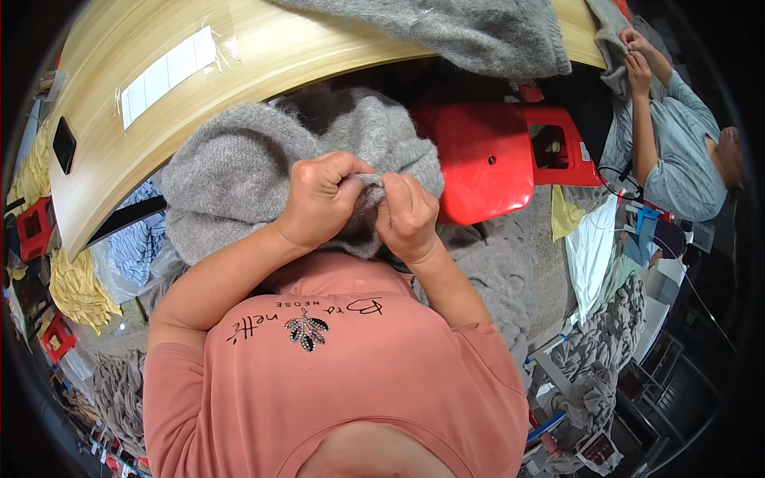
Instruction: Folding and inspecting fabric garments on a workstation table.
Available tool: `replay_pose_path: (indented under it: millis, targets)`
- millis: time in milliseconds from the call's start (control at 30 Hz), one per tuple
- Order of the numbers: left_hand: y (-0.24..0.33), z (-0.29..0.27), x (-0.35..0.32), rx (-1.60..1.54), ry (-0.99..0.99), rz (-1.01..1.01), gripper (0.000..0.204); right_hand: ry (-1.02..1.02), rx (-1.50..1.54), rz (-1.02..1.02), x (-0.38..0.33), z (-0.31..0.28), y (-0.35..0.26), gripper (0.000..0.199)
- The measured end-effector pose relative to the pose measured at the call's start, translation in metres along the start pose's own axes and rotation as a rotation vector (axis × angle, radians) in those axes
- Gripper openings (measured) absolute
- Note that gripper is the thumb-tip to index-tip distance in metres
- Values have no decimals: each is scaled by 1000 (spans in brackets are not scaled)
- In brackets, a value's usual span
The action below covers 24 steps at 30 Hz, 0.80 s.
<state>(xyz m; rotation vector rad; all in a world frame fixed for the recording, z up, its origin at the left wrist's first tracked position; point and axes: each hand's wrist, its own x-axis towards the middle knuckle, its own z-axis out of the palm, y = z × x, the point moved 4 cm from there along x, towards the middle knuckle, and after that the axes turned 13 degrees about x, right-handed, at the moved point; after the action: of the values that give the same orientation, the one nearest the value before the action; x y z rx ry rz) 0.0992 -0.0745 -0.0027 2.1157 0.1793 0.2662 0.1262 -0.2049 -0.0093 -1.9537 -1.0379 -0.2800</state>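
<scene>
A bulky grey knitted garment (231, 167) lies bunched over my lap, up against the table edge. My left hand (323, 195) pinches a small fold of its knit between thumb and forefinger. Close beside it, my right hand (408, 213) is closed on the same fold, its fingers curled in. A short stretch of pale knit shows between the two hands. Whether a needle or thread is in my fingers is too small to tell.
A wooden table (263, 40) curves across the front, bearing another grey knit (486, 32), a taped paper strip (169, 76) and a phone (64, 145). A red stool (478, 159) stands to the right. Farther right, a co-worker (677, 143) handles grey knit. Yellow cloth (80, 291) hangs at left.
</scene>
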Motion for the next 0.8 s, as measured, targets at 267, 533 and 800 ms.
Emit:
replay_pose_path:
  millis: [267,533,800]
  targets:
    - [-22,19,1,-179,-28,-270,9,-26,1,87,-7,10,12,28]
    - [-17,23,5,120,211,52,11,86,152,290,-5,19,24,15]
    - [-26,29,4,83,213,-31,11,27,95,341,-5,22,20,18]
